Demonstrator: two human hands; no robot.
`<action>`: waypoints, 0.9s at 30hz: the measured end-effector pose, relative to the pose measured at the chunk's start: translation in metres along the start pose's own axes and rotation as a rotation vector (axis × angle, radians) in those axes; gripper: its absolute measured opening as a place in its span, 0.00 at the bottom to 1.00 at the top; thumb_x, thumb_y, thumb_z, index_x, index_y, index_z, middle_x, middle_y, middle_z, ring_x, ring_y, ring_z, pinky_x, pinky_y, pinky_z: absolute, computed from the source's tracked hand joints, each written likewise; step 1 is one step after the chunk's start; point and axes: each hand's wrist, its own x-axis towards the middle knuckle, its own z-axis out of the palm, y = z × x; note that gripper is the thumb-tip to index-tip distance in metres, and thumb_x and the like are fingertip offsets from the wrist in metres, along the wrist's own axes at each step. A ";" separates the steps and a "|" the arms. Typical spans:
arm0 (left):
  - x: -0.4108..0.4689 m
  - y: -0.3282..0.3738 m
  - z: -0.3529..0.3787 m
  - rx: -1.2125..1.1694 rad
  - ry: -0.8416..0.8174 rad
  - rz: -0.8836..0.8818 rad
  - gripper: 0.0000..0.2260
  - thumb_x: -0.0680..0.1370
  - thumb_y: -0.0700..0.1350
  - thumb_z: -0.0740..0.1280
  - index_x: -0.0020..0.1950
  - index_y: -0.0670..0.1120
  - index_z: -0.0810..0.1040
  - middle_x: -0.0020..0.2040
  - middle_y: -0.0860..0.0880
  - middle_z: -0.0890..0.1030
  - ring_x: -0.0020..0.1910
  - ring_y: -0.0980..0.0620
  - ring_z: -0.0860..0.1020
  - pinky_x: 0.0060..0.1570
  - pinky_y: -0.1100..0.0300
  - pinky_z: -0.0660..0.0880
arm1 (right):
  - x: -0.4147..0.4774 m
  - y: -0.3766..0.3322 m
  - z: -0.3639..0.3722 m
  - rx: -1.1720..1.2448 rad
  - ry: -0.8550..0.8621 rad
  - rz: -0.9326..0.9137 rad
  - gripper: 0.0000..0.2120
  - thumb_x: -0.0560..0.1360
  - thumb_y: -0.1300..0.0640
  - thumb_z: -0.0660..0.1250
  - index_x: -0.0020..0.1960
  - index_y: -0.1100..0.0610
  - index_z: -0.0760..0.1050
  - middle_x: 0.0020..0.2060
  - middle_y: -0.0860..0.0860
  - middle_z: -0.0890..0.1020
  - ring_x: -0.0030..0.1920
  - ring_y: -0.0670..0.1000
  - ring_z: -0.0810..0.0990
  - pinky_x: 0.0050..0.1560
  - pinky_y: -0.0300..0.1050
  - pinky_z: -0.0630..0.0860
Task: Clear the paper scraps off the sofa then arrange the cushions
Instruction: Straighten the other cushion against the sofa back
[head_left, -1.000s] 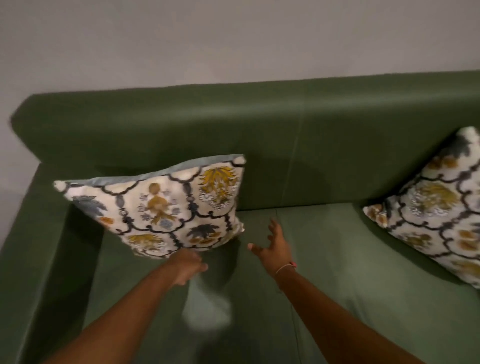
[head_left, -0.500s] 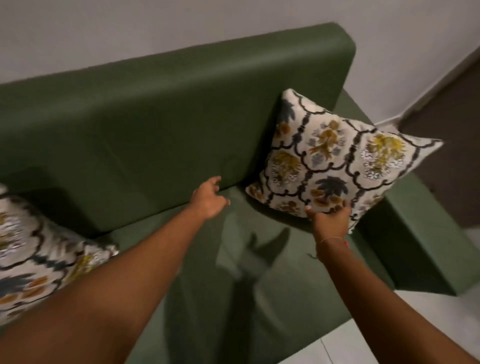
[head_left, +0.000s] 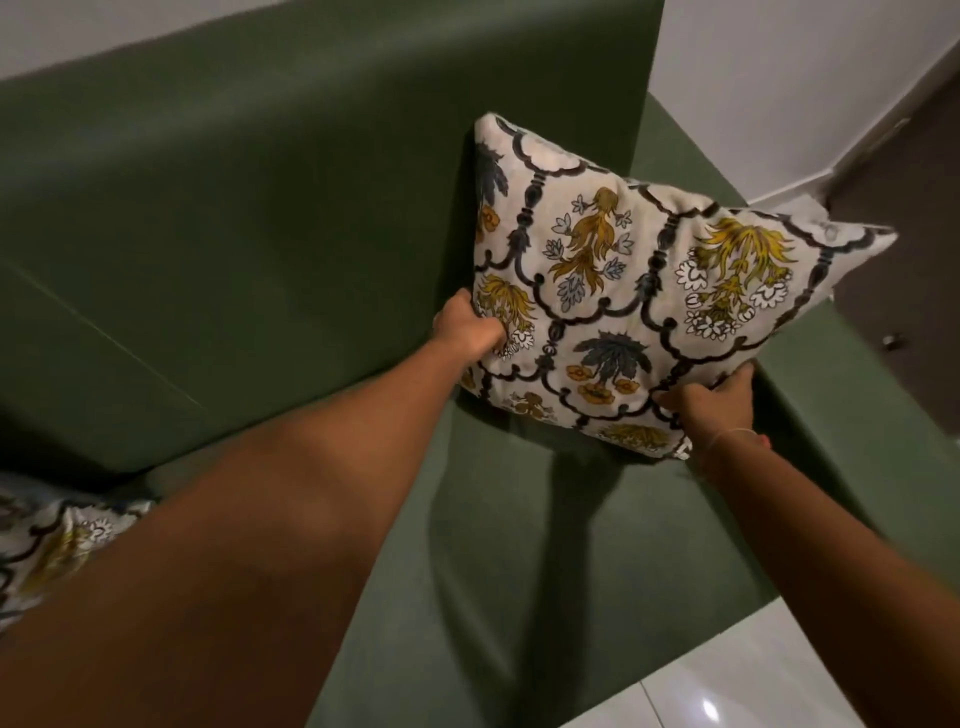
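A floral patterned cushion (head_left: 639, 280) leans at the right end of the green sofa (head_left: 234, 218), against the backrest and over the right armrest. My left hand (head_left: 467, 325) grips its left edge. My right hand (head_left: 714, 397) grips its lower right edge, a thin bracelet on the wrist. A second cushion of the same pattern (head_left: 57, 540) lies on the seat at the far left, mostly hidden behind my left forearm. I see no paper scraps on the visible seat.
The sofa's right armrest (head_left: 857, 395) runs beside the cushion. White glossy floor tiles (head_left: 727, 691) show at the bottom right. A white wall (head_left: 769, 67) and dark flooring (head_left: 904, 249) lie beyond the sofa's right end.
My view has swung from the left cushion to the right one. My left hand crossed from the backrest to the right cushion's left edge; both hands now hold it.
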 end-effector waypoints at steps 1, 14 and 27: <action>-0.002 -0.001 -0.001 -0.011 0.024 0.011 0.24 0.68 0.39 0.68 0.63 0.50 0.74 0.61 0.45 0.79 0.64 0.42 0.74 0.68 0.48 0.71 | -0.001 -0.001 0.001 0.010 0.010 -0.008 0.41 0.65 0.69 0.70 0.73 0.49 0.61 0.68 0.55 0.74 0.68 0.60 0.72 0.69 0.60 0.69; -0.095 -0.091 -0.069 -0.262 0.495 0.034 0.17 0.65 0.44 0.74 0.51 0.55 0.76 0.47 0.53 0.85 0.50 0.50 0.82 0.55 0.50 0.79 | -0.040 -0.041 0.060 0.004 -0.320 -0.234 0.37 0.63 0.73 0.72 0.67 0.49 0.71 0.59 0.49 0.80 0.59 0.54 0.77 0.62 0.56 0.76; -0.092 -0.149 -0.082 -0.199 0.566 0.001 0.23 0.68 0.42 0.74 0.61 0.51 0.75 0.52 0.49 0.85 0.54 0.46 0.82 0.58 0.50 0.78 | -0.042 -0.015 0.121 -0.183 -0.439 -0.297 0.37 0.67 0.70 0.71 0.72 0.52 0.65 0.67 0.53 0.76 0.65 0.55 0.73 0.69 0.57 0.70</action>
